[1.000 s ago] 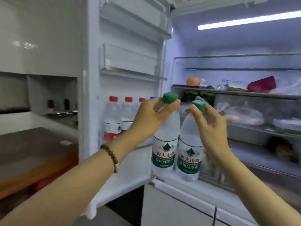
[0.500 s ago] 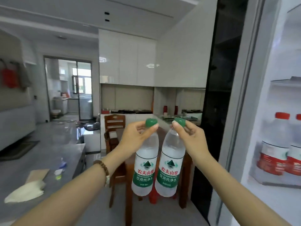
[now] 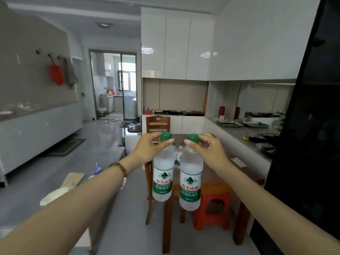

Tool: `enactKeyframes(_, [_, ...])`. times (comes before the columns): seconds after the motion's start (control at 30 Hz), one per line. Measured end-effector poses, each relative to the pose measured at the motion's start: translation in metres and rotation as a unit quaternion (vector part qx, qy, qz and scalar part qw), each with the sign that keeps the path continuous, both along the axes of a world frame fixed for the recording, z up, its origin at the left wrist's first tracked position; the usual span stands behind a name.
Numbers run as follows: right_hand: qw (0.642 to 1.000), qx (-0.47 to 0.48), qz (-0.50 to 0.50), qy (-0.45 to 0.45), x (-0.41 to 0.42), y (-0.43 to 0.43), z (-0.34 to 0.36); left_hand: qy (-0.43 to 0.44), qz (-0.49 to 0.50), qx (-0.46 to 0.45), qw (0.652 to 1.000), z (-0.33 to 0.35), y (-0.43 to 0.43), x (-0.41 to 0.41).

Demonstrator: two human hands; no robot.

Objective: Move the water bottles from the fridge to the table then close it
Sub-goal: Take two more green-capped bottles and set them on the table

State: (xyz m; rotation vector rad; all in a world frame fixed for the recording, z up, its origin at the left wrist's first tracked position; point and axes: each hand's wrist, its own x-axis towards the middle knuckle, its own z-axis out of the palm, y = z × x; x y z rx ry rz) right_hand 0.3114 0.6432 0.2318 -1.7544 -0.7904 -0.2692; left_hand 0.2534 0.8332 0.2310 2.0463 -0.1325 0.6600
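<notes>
Two clear water bottles with green caps and green labels hang side by side in front of me. My left hand [image 3: 150, 147] pinches the neck of the left bottle [image 3: 162, 179]. My right hand [image 3: 209, 149] pinches the neck of the right bottle [image 3: 190, 186]. Behind and below them stands the brown wooden table [image 3: 219, 172]. Two more green-capped bottles [image 3: 178, 153] stand on it, mostly hidden behind the held ones. The fridge interior is out of view; only its dark door panel [image 3: 309, 126] shows at the right edge.
A wooden chair [image 3: 157, 124] stands at the table's far end and a red plastic stool [image 3: 213, 210] beneath it. A grey counter [image 3: 244, 137] with metal trays runs along the right. A grey island [image 3: 36, 183] with a cloth and spray bottle lies to my left.
I have turned left, away from the open fridge, carrying both bottles. The fridge shelves and red-capped bottles have left the view, and the table now sits straight ahead.
</notes>
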Motion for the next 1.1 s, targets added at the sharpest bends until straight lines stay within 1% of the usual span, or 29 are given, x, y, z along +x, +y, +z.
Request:
enactKeyframes(0.1, [1.000, -0.017, -0.012, 0.002, 0.060, 0.007, -0.010, 0.032, 0.008, 0.037, 0.999, -0.017, 0.020, 0.057])
enactKeyframes(0.3, [0.993, -0.099, -0.060, 0.001, 0.183, 0.028, -0.047, 0.104, -0.039, 0.081, 0.990, -0.056, 0.063, 0.179])
enactKeyframes(0.4, [0.988, -0.132, -0.077, 0.025, 0.238, 0.050, -0.063, 0.128, -0.046, 0.106, 0.985, -0.079, 0.091, 0.244])
enactKeyframes(0.53, [0.985, -0.132, -0.082, 0.069, 0.302, 0.079, -0.093, 0.176, -0.056, 0.075, 0.980, -0.102, 0.120, 0.314])
enactKeyframes(0.7, [0.981, -0.126, -0.071, 0.130, 0.374, 0.115, -0.129, 0.214, -0.024, -0.029, 0.976, -0.134, 0.149, 0.384])
enactKeyframes(0.8, [0.978, -0.126, -0.057, 0.158, 0.416, 0.135, -0.152, 0.216, -0.029, -0.019, 0.976, -0.155, 0.155, 0.417])
enactKeyframes(0.87, [0.976, -0.138, -0.048, 0.162, 0.443, 0.146, -0.167, 0.206, -0.019, -0.010, 0.978, -0.166, 0.157, 0.435])
enactKeyframes(1.0, [0.972, -0.171, -0.021, 0.161, 0.490, 0.162, -0.194, 0.226, 0.001, -0.001, 0.974, -0.192, 0.161, 0.468])
enactKeyframes(1.1, [0.972, -0.175, -0.007, 0.160, 0.517, 0.169, -0.212, 0.230, 0.020, 0.022, 0.973, -0.212, 0.161, 0.489])
